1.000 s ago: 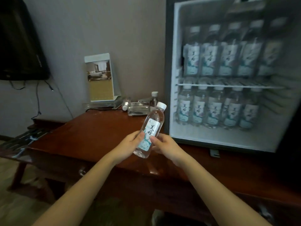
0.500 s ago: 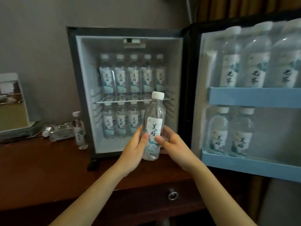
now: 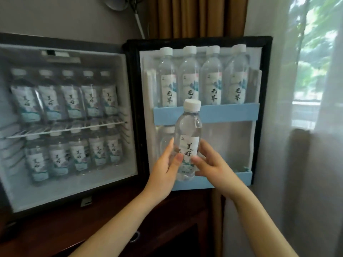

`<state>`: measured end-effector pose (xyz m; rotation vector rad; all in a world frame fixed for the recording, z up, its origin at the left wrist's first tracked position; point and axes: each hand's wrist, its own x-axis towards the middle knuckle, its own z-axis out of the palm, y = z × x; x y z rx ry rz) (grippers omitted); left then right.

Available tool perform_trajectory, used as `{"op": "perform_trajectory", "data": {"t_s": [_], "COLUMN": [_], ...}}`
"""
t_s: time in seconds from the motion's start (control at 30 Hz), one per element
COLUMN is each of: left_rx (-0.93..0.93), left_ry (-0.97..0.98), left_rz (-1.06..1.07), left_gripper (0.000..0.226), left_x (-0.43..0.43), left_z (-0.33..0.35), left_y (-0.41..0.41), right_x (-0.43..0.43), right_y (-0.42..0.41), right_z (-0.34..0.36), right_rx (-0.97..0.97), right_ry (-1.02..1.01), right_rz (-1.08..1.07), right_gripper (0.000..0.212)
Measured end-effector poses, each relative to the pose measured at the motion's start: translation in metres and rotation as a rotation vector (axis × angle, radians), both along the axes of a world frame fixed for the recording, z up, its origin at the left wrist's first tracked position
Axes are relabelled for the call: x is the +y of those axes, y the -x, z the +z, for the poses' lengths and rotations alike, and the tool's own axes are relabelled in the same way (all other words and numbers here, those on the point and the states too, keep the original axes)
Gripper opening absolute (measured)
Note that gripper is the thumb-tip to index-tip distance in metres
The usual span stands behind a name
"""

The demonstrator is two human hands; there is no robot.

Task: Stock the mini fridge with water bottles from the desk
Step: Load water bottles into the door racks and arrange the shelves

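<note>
Holding one water bottle [image 3: 188, 127] upright between both hands, just below picture centre, in front of the open fridge door [image 3: 265, 108]. Curling the left hand [image 3: 163, 171] round the bottle's lower half from 9 o'clock, thumb pressed on the label's lower edge, fingers passing behind the clear plastic. Wrapping the right hand [image 3: 211, 167] on from 3 o'clock, thumb tip on the front close to the left thumb, other fingers tucked behind. Pointing the white cap to 12 o'clock, where it overlaps the pale blue upper door shelf [image 3: 226, 114]; keeping the base about level with the lower door shelf [image 3: 246, 179], with no telling whether the two touch. Showing four capped bottles [image 3: 211, 76] in a row on that upper shelf, labels facing out. Showing one more bottle [image 3: 164, 143] on the lower shelf at 9 o'clock of the held one, partly hidden behind it and the left fingers. Leaving the mini fridge [image 3: 74, 190] body open at 9 o'clock of the door, split by a wire rack [image 3: 65, 129]: a front row of five bottles [image 3: 72, 101] above, another five [image 3: 78, 156] below, all upright and packed side by side. Resting on a dark wooden desk [image 3: 55, 230] at 6 o'clock. Hanging at 12 o'clock of the door, a brown curtain [image 3: 185, 15]; at 3 o'clock, a sheer white curtain [image 3: 274, 127] over a bright window [image 3: 315, 62].
</note>
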<state>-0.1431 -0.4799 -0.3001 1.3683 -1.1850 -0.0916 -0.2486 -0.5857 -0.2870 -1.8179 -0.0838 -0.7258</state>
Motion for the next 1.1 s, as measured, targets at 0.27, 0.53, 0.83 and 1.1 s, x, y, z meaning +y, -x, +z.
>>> {"op": "perform_trajectory", "data": {"t_s": [0.27, 0.53, 0.83, 1.1], "left_rx": [-0.075, -0.173, -0.561, -0.625], "left_ry": [0.036, 0.179, 0.168, 0.044], "left_rz": [0.014, 0.308, 0.521, 0.57], "left_gripper": [0.048, 0.057, 0.048, 0.058], "left_x": [-0.047, -0.077, -0.095, -0.1], "left_z": [0.001, 0.002, -0.009, -0.027], "left_y": [0.013, 0.023, 0.018, 0.01], "right_x": [-0.039, -0.067, -0.086, -0.09], "right_y": [0.021, 0.017, 0.014, 0.007], "right_z": [-0.006, -0.018, -0.029, -0.033], "right_rx": [-0.021, -0.054, -0.005, 0.092], "right_ry": [0.022, -0.033, -0.042, -0.022], "right_rz": [-0.142, -0.208, -0.176, -0.149], "right_gripper": [0.051, 0.065, 0.054, 0.054]}}
